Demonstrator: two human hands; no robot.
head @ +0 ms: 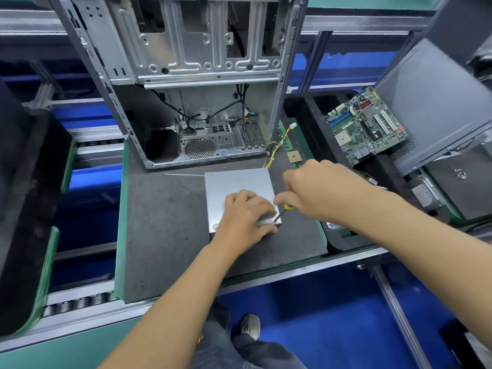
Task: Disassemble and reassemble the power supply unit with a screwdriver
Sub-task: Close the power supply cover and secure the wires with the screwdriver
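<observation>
**PSU on mat, driver at near right corner**

Head view. The PSU (237,182) is a flat box of plain grey sheet metal. It lies on the dark, grainy mat (165,222), just in front of the open case (186,75). Its long axis runs away from the person, toward the case. The cable bundle (274,149) of yellow and black wires leaves its far right corner and ends in a white plug near the case's right post.

The left hand (246,218) lies palm down on the near part of the PSU lid, fingers spread and lightly bent, thumb curled over the near edge. It hides much of the lid's near half, and a round label shows only partly beside the wrist.

The right hand (316,191) grips the screwdriver (282,212), fingers closed round the handle. Only a short yellow stretch of handle and the thin dark shaft are visible. The shaft slopes down and left, with the tip at the PSU's near right corner. The screw itself cannot be made out.

The case stands upright, made of bare stamped steel with ribs and a perforated fan grille. A green motherboard (367,126) rests tilted in a black tray (306,107) to the right. Small screws (460,173) lie on a dark surface at far right, too small to count.
</observation>
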